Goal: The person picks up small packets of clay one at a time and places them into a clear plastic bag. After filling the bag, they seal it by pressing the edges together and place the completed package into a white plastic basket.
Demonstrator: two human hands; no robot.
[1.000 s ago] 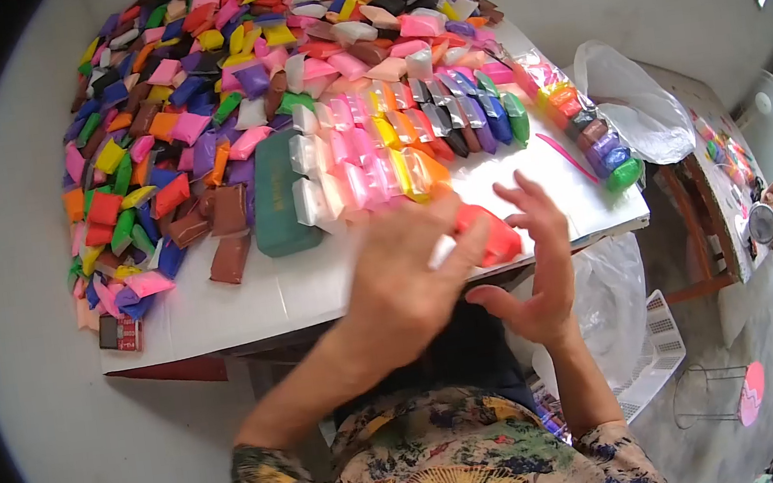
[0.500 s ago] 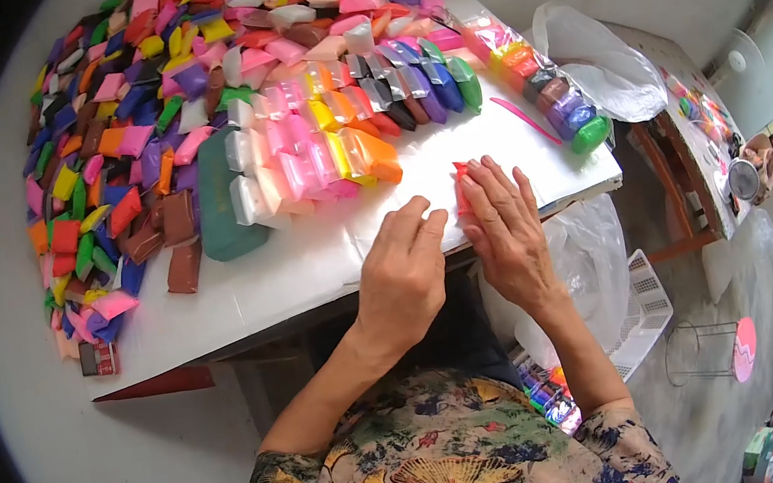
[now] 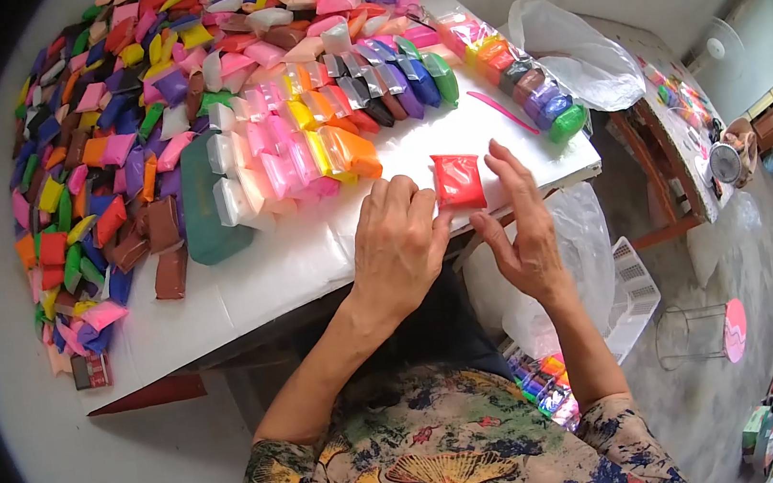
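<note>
A flat red clay packet lies on the white table near its front edge. My left hand rests palm down beside it, fingertips touching its left edge. My right hand is raised on the packet's right side, fingers spread and touching its right edge. Behind the packet runs a row of clear-wrapped packets in white, pink, yellow and orange, ending at an orange one.
A large heap of coloured packets fills the table's left and back. A dark green case, a pink stick, a bagged row of colours and a clear plastic bag lie around. A white basket stands below.
My right hand, which lay flat over the red packet, has lifted and drawn to its right side, uncovering it. The left hand stays beside it. The view shifted slightly.
</note>
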